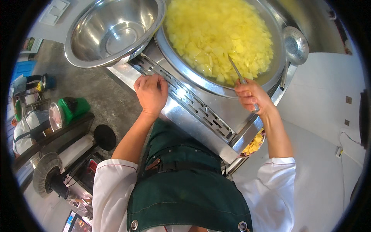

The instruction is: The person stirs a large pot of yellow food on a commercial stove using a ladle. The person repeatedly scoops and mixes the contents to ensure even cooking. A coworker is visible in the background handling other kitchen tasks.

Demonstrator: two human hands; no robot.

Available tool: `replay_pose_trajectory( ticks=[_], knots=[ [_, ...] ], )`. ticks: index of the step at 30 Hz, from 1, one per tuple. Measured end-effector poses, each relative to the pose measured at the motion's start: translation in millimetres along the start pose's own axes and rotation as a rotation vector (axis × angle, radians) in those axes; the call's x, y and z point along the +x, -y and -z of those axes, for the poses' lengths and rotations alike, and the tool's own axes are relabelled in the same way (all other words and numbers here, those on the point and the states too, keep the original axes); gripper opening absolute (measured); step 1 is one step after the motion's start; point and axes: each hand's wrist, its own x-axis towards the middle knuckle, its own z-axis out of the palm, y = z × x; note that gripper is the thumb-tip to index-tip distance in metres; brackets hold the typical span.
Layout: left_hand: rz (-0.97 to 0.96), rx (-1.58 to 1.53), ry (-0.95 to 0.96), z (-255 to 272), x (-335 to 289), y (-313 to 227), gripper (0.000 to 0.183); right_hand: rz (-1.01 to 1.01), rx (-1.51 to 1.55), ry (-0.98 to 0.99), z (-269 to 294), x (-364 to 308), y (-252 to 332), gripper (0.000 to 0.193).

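Note:
My right hand (252, 94) is wrapped around the handle of a slim metal utensil (237, 71) that narrows like a knife blade. Its far end reaches over the yellow slices, and I cannot tell whether part of it is under the surface. The slices (216, 38), which look like potato, lie in cloudy yellow liquid and fill a large round steel pan (181, 73). On the slotted front ledge (193, 102) of the steel cooking unit rests my left hand (151, 92), its fingers curled and their tips hidden.
A wide steel bowl (119, 36) stands left of the pan. Right of it lies a perforated skimmer (296, 45). Low at the right, a container holds yellow pieces (253, 145). A fan (48, 174), a green bin (75, 110) and another person (29, 123) are off to the left.

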Motion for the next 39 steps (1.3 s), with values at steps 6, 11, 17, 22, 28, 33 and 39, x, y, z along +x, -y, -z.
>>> replay_pose_trajectory(
  ticks=[6, 11, 17, 22, 28, 33, 39],
  knots=[
    [-0.014, 0.01, -0.024, -3.2, -1.5, 2.8, 0.006, 0.091, 0.29, 0.223, -6.3, 3.1, 1.6, 0.014],
    [-0.011, 0.026, -0.029, -4.4, -3.6, 1.9, 0.006, 0.166, 0.118, 0.086, -7.4, -33.6, -17.1, 0.013],
    [-0.017, 0.034, -0.025, -3.4, -4.0, 1.6, 0.007, 0.258, -0.122, -0.055, -19.9, -65.4, -37.0, 0.016],
    [-0.019, 0.032, -0.013, -2.9, -4.5, 1.2, 0.009, 0.338, -0.375, -0.147, -12.0, -85.0, -33.7, 0.014],
    [-0.02, 0.034, -0.015, -4.0, -3.4, 1.7, 0.009, 0.531, -0.915, -0.53, 29.9, -59.1, 23.0, 0.012],
    [0.01, 0.022, 0.008, -3.6, -3.5, 2.7, 0.008, 0.784, -1.729, -0.984, 45.5, 22.9, 71.6, 0.027],
    [0.018, 0.015, -0.002, -3.4, -3.7, 3.0, 0.008, 0.642, -1.844, -0.896, 32.6, 48.5, 44.4, 0.03]
  ],
)
